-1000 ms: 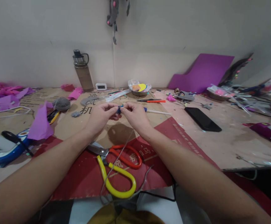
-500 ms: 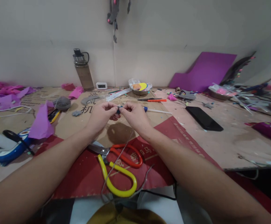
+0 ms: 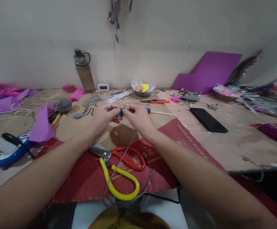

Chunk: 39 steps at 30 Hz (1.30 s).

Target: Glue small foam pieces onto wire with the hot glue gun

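Note:
Both my left hand and my right hand are closed, fingertips meeting over the cardboard. Pinched between them is a small blue piece, too tiny and too covered to name. A thin grey yarn runs from below my right hand down toward me. It crosses large scissors with one red and one yellow handle, which lie on the red sheet. A white stick-like tool with a blue end lies just beyond my right hand.
A black phone lies to the right. Behind stand a water bottle, a small white clock and a bowl of scraps. A grey yarn ball, purple felt and a blue tape dispenser are on the left.
Both hands stay nearly in place, still pinching the small piece; a little more of its blue shows between the fingertips. The whole view has shifted very slightly.

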Each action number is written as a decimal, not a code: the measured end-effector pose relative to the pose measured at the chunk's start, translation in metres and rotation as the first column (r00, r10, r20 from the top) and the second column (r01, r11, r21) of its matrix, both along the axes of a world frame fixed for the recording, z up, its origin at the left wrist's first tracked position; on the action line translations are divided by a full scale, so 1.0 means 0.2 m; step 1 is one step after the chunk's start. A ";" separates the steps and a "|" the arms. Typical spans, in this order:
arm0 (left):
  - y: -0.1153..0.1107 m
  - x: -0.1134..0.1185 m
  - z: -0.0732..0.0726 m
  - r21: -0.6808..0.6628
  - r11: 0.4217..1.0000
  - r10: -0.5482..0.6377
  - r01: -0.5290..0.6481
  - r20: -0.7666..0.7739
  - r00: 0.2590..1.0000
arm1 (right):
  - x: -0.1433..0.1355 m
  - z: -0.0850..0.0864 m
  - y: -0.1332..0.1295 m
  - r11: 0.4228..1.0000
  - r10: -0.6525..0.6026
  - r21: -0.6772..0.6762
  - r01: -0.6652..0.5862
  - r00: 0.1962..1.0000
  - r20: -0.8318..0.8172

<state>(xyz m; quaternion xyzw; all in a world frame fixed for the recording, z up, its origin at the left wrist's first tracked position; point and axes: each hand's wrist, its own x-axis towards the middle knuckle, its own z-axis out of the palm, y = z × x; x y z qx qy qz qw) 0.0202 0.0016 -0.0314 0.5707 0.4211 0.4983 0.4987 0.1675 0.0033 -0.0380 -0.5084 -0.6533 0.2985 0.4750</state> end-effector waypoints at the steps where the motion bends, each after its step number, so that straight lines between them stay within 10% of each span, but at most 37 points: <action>1: 0.00 0.00 0.00 0.001 1.000 0.001 -0.001 -0.003 1.000 | 0.00 0.00 0.00 1.000 -0.001 -0.003 0.001 1.000 0.002; 39: 0.01 0.00 0.01 -0.141 0.990 -0.007 0.032 0.174 0.985 | 0.00 -0.03 -0.01 0.989 -0.004 0.149 0.011 0.999 -0.045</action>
